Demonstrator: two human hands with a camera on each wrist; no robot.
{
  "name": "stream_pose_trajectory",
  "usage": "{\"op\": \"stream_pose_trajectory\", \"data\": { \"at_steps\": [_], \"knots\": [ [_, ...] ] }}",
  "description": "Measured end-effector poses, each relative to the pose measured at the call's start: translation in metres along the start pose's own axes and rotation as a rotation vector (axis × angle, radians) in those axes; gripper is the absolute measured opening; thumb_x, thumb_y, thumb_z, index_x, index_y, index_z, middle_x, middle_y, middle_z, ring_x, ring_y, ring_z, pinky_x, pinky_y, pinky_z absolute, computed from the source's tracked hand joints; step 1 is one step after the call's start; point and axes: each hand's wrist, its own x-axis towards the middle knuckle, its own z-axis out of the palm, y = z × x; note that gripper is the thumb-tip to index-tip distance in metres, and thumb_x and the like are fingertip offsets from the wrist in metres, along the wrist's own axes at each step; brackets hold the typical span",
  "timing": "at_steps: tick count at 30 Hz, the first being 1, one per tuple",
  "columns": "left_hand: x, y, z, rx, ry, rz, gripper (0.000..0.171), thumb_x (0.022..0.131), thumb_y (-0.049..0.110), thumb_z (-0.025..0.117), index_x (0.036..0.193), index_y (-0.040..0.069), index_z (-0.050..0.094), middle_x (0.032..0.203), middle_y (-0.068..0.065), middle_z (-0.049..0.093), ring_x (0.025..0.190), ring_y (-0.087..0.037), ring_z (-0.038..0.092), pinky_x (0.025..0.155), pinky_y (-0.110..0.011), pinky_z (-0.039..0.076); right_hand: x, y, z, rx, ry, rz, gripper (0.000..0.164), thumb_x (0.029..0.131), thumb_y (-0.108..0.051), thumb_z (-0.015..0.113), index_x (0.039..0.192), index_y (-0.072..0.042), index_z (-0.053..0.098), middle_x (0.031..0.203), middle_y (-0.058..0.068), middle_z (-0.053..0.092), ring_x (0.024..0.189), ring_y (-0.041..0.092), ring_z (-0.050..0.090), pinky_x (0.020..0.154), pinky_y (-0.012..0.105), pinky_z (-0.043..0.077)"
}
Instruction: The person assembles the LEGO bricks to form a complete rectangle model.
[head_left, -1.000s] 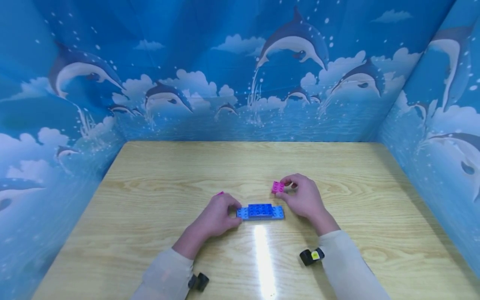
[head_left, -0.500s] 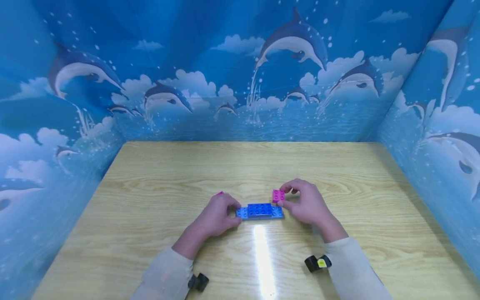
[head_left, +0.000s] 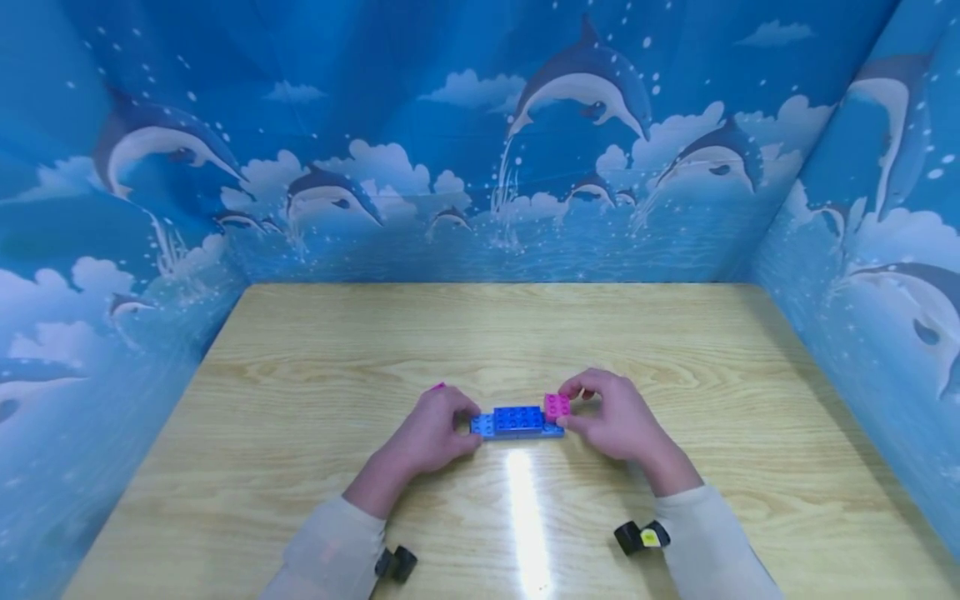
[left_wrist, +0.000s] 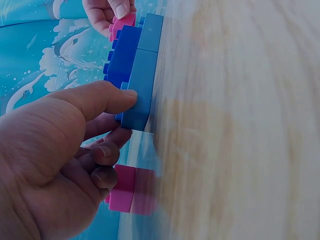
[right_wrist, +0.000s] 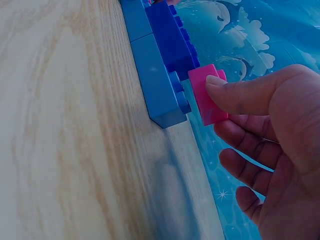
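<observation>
Two light blue toy building bricks [right_wrist: 157, 82] lie end to end on the table, bridged by a dark blue brick [head_left: 517, 420] on top at the middle. My left hand [head_left: 435, 429] pinches the left light blue brick [left_wrist: 140, 92] between thumb and fingers at its outer end. A pink brick [right_wrist: 205, 95] with two rows of studs is pinched by my right hand [head_left: 618, 415]. It hangs just above the bare studs at the right end, beside the dark blue brick. Behind my left hand a second pink brick [left_wrist: 122, 189] stands on the table, mostly hidden in the head view.
The wood-grain table [head_left: 337, 333] extends around the bricks, with a bright light reflection near its front. A blue dolphin-print curtain [head_left: 420, 108] closes off the back and both sides. Small black cameras [head_left: 396, 565] sit at the wrists.
My right hand has brought the pink brick toward me, from behind the blue bricks to over their right end. The left hand keeps its place on the light blue brick.
</observation>
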Motion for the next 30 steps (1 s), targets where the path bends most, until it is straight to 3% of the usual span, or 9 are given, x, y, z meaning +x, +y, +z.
{"op": "stream_pose_trajectory", "data": {
  "at_steps": [20,30],
  "knots": [
    [0.001,0.000,0.000,0.005,-0.007,-0.005,0.034,0.076,0.016,0.084,0.106,0.003,0.074,0.095,0.000,0.066,0.088,-0.015,0.059,0.080,-0.032,0.052,-0.004,0.011,0.006,0.069,-0.048,-0.123,0.035,0.075,-0.013,0.087,0.106,-0.021,0.071,0.100,-0.013,0.064,0.094,0.019,0.060,0.086,0.045,0.049],
    [0.000,0.001,-0.001,-0.016,-0.016,-0.021,0.032,0.076,0.015,0.084,0.105,0.004,0.074,0.095,0.000,0.065,0.088,-0.015,0.059,0.080,-0.032,0.052,0.000,0.016,0.011,0.098,-0.045,-0.173,0.037,0.071,-0.015,0.090,0.103,-0.021,0.073,0.095,-0.013,0.064,0.087,0.019,0.062,0.079,0.040,0.053]
  ]
}}
